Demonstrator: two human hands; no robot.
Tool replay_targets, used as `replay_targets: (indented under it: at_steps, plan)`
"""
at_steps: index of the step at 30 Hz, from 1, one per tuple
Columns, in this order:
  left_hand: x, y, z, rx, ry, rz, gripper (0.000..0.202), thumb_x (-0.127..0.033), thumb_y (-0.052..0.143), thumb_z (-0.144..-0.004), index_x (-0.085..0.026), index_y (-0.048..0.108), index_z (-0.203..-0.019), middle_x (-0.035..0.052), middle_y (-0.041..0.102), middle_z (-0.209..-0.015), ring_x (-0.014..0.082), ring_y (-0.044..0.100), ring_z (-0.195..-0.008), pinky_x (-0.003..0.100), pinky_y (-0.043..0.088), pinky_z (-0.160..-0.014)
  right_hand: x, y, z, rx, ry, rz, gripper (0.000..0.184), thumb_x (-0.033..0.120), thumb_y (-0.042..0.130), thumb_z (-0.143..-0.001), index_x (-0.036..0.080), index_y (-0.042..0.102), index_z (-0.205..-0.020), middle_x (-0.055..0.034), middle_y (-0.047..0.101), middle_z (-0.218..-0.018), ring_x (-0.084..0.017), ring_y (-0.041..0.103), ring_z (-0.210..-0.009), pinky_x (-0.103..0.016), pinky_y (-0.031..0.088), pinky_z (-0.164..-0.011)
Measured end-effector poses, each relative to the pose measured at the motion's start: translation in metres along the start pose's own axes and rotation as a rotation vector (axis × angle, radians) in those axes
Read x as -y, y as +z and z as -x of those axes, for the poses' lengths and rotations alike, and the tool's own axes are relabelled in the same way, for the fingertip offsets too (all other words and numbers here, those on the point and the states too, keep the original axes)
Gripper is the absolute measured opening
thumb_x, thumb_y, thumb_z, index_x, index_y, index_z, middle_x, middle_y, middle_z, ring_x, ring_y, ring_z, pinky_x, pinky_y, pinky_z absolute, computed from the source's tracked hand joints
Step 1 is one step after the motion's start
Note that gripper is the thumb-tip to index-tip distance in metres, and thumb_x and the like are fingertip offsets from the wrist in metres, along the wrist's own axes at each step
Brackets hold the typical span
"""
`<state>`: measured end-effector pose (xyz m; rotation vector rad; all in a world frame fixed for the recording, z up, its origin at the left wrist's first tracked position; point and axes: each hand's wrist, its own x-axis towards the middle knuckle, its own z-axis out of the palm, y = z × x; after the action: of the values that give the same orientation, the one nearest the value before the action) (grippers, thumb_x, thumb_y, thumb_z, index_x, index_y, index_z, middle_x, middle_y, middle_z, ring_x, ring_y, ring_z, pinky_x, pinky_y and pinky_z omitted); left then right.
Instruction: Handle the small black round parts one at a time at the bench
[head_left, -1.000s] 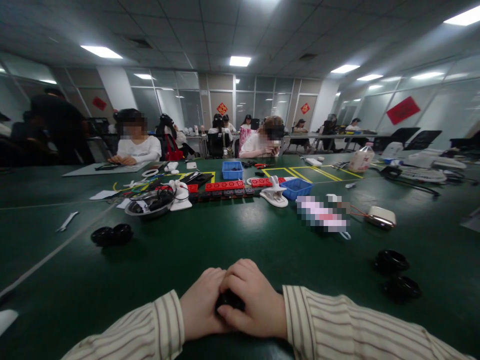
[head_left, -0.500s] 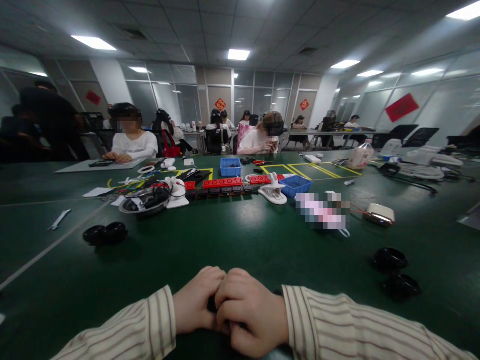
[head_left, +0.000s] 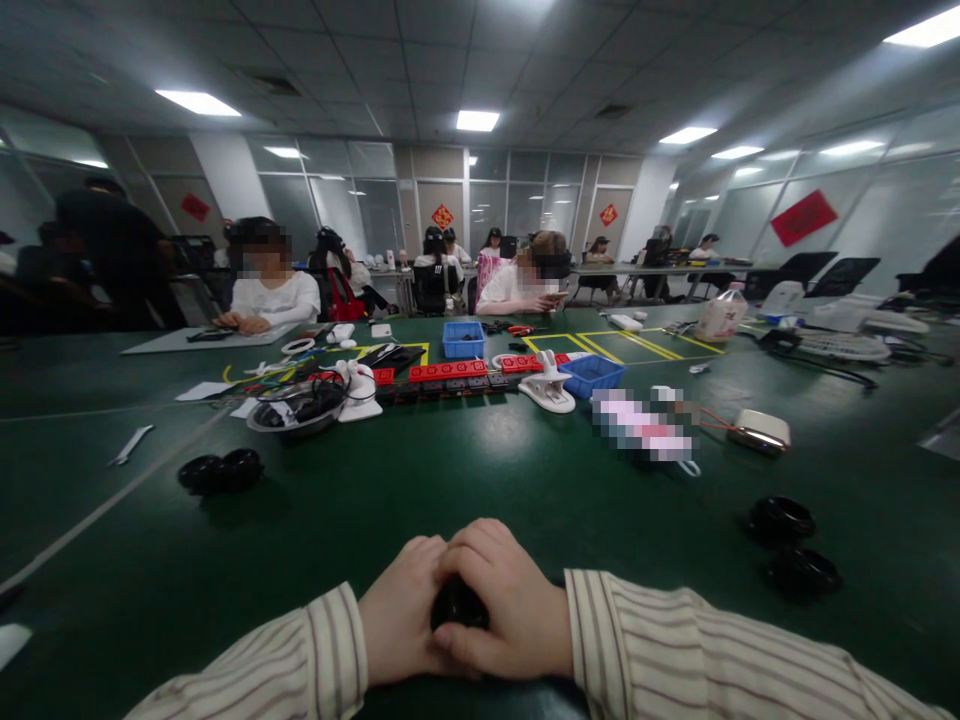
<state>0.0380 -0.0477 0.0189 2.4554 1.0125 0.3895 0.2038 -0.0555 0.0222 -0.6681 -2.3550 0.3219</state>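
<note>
Both of my hands rest together at the near edge of the green table (head_left: pixel 480 480). My left hand (head_left: pixel 401 615) and my right hand (head_left: pixel 506 605) are closed around one small black object (head_left: pixel 456 605), which shows only as a dark patch between the fingers. Its shape is mostly hidden. Striped sleeves cover both forearms.
Two black round parts (head_left: pixel 793 545) lie at the right, another black pair (head_left: pixel 221 470) at the left. Farther off are a metal bowl of cables (head_left: pixel 296 408), red power strips (head_left: pixel 450 372), blue bins (head_left: pixel 592 375), a white clamp (head_left: pixel 549 385) and a small white box (head_left: pixel 761 432). Several people sit at the far side.
My hands have shifted slightly up and forward again, and the black object shows more between the fingers than half a second ago. The camera tilted a little.
</note>
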Motion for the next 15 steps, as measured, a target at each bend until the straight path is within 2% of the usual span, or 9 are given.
replay_targets:
  at_steps: [4,10,15]
  plan:
    - [0.0,0.001,-0.001,-0.006,0.022,-0.019,0.031,-0.029,0.07,-0.058,-0.018,0.055,-0.083,0.0018,0.057,-0.085,0.0204,0.05,-0.079,0.035,0.04,-0.075,0.0,0.002,0.0,0.073,0.031,0.038,0.017,0.031,0.055,-0.072,0.016,0.051,-0.08,-0.0025,0.05,-0.079,-0.015,0.044,-0.076,-0.028,0.034,-0.07]
    - [0.008,0.002,-0.002,0.021,0.081,-0.002,0.027,-0.02,0.066,-0.053,-0.019,0.052,-0.075,-0.001,0.052,-0.078,0.0183,0.048,-0.075,0.031,0.038,-0.07,0.002,0.003,-0.001,0.046,-0.092,-0.036,0.013,0.024,0.044,-0.069,0.016,0.051,-0.075,-0.0031,0.053,-0.075,-0.014,0.046,-0.074,-0.029,0.035,-0.07]
    - [0.011,0.002,-0.003,0.049,0.101,0.019,0.031,-0.021,0.069,-0.053,-0.02,0.055,-0.082,-0.0005,0.055,-0.082,0.0192,0.048,-0.077,0.032,0.037,-0.075,0.0,0.003,-0.002,0.132,-0.224,-0.084,0.013,0.02,0.039,-0.063,0.017,0.049,-0.071,-0.0027,0.055,-0.076,-0.014,0.048,-0.077,-0.033,0.037,-0.079]
